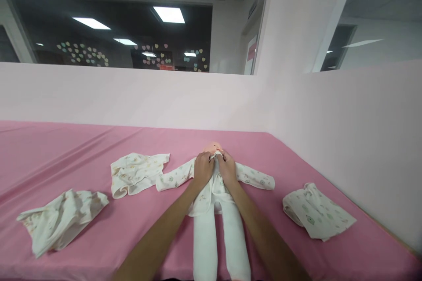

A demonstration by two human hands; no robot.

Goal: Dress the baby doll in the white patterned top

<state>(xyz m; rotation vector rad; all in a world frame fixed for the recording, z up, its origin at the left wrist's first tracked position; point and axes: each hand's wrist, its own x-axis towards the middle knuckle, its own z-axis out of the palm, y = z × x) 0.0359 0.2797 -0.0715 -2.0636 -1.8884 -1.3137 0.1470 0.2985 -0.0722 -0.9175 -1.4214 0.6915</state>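
A baby doll lies on its back, head away from me, in a white patterned baby shirt and white pants. Both sleeves stretch out sideways. At the left side of the collar, my left hand has its fingers closed on the shirt. Opposite it, my right hand pinches the other side of the neckline just under the doll's chin. The shirt front hangs apart lower down, over the top of the pants. Fingertips and any fastening between them are too small to make out.
A pink sheet covers the surface. Left of the doll lie a spread baby garment and a crumpled one. A folded green-patterned garment lies on the right. A pale wall with windows borders the back and right.
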